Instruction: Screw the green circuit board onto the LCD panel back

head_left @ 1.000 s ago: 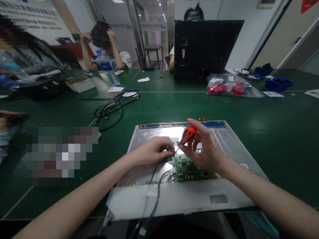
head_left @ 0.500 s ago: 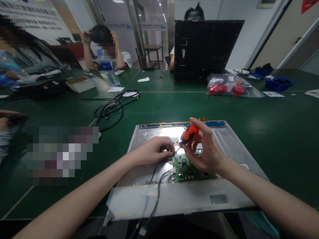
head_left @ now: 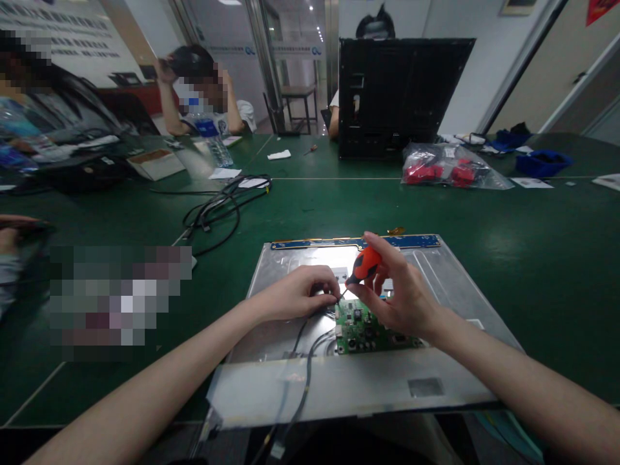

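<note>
While the right hand (head_left: pixel 404 290) is gripping a stubby red-and-black screwdriver (head_left: pixel 367 263) between thumb and curled fingers, its forefinger is reaching up over the butt of the handle, and the thin shaft is slanting down towards the far left corner of a green rectangular circuit board (head_left: pixel 358 330). The left hand (head_left: pixel 303 294) is resting beside that corner, its fingers bending inward close to the tip; whether they are pinching something small, I cannot tell. The step in hand seems to be fine work at this corner, and the next move is probably calling for a steady shaft, light pressure and left fingertips kept clear. The board is lying on the back of a flat silver metal panel (head_left: pixel 450 278), which is sitting at the near edge of a smooth green table (head_left: pixel 547 258). The metal is shining brightly behind the hands and showing shallow pressed ridges towards its right edge, while a cloudy, whitish sheet (head_left: pixel 261 391) is covering its near edge. Along the far edge a narrow blue circuit strip (head_left: pixel 314 244) is running, and slim dark cables (head_left: pixel 310 368) are curving from the board's left side over the near edge.
</note>
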`<state>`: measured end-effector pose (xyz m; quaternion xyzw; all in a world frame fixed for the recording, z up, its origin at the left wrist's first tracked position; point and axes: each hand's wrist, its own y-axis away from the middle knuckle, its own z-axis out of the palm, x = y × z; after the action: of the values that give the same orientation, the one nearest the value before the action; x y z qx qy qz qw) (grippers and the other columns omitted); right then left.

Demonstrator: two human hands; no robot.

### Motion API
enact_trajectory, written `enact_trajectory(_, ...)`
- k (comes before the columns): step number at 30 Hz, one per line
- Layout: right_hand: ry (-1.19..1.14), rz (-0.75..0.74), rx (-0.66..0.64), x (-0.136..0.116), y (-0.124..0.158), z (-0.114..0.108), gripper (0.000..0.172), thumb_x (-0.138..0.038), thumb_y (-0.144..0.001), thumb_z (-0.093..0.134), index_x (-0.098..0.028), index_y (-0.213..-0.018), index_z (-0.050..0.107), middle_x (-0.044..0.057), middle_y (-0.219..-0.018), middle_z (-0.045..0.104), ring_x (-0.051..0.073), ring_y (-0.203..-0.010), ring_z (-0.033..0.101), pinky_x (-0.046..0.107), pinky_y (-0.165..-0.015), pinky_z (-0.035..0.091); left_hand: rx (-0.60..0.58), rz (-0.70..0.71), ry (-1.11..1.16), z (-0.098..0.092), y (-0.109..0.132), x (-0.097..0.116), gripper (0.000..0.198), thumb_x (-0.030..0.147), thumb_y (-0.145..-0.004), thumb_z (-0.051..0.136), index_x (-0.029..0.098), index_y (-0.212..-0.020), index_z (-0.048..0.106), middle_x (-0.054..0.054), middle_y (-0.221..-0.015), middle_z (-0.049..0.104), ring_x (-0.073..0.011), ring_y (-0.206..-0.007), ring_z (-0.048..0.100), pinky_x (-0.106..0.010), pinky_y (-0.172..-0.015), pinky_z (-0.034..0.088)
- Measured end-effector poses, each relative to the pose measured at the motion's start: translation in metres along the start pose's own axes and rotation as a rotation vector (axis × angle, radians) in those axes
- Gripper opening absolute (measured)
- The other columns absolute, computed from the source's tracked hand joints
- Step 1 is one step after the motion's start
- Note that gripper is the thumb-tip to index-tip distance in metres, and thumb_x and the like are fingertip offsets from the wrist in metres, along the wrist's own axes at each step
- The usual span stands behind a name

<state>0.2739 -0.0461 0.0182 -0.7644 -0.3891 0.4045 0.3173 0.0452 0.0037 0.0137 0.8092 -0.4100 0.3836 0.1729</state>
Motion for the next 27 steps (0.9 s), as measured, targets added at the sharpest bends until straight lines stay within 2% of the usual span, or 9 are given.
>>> enact_trajectory(5,-0.034,0.041,-0.007,0.0009,0.0018,0.0016,0.082,-0.012,-0.096,0.059,-0.032,-0.165,0.019,-0.002,-0.086,0.063,0.012,-0.057,0.06,0.021,-0.044,0.051,-0.003,-0.011,0.005,-0.001,0.0001,0.0029,0.007,0.023,-0.092,0.063,0.02,-0.087,0.067,-0.001,-0.084,0.066,-0.0179,-0.08,0.058,-0.029,-0.074,0.044)
enact_trajectory(11,-0.05,0.063,-0.003,0.0004,0.0032,0.0021,0.081,-0.012,-0.095,0.06,-0.03,-0.164,0.021,-0.004,-0.081,0.06,0.011,-0.055,0.059,0.019,-0.043,0.049,-0.003,-0.02,0.004,-0.0009,-0.0001,0.0047,0.006,0.022,-0.091,0.063,0.019,-0.086,0.067,-0.001,-0.084,0.067,-0.018,-0.081,0.059,-0.029,-0.073,0.045)
enact_trajectory(20,0.001,0.006,0.004,0.0018,0.0004,0.0005,0.076,-0.017,-0.099,0.062,-0.034,-0.163,0.025,0.001,-0.097,0.068,0.011,-0.057,0.058,0.022,-0.046,0.05,-0.008,-0.016,-0.002,-0.0003,0.0001,0.0011,0.004,0.02,-0.092,0.065,0.019,-0.089,0.068,-0.002,-0.09,0.069,-0.0186,-0.082,0.06,-0.031,-0.075,0.046)
enact_trajectory(27,-0.022,0.077,-0.018,0.0002,0.0013,0.0005,0.082,-0.014,-0.096,0.06,-0.032,-0.165,0.02,-0.003,-0.079,0.063,0.013,-0.052,0.059,0.023,-0.043,0.05,0.001,-0.01,-0.002,0.0002,0.0005,0.0013,0.004,0.018,-0.092,0.065,0.019,-0.088,0.067,-0.001,-0.086,0.067,-0.0179,-0.081,0.059,-0.03,-0.075,0.044)
